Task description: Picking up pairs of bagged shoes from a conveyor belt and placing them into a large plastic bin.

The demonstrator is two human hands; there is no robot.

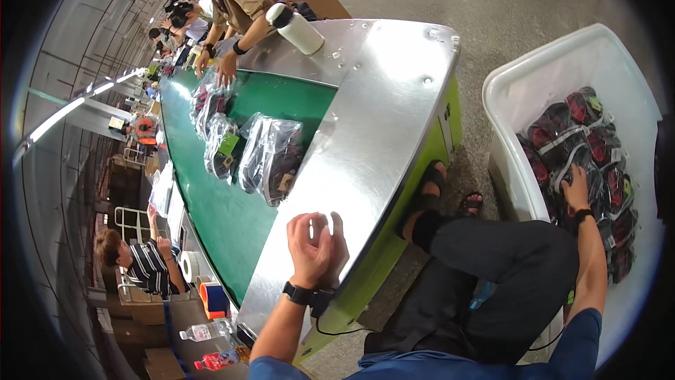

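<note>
My left hand point(309, 248) is above the metal edge of the conveyor table, its fingers loosely curled, thumb apart, nothing visible in it. On my right, my right hand point(576, 192) reaches down into a white plastic bin, its fingers closed on a dark shoe in a clear plastic bag point(578, 159); the fingertips are partly hidden. Around it in the bin lie several more bagged shoes point(610, 146), dark with red parts. Other bagged shoes point(271, 155) rest on the green conveyor belt point(228, 215), beyond my left hand.
The white bin point(508, 71) stands right of the metal tabletop point(383, 92). A white bottle point(299, 32) is near its far edge. Across the belt, a co-worker point(242, 0) handles bagged shoes; another person point(144, 260) is at left. Drink bottles point(211, 331) and tape point(213, 299) lie lower left.
</note>
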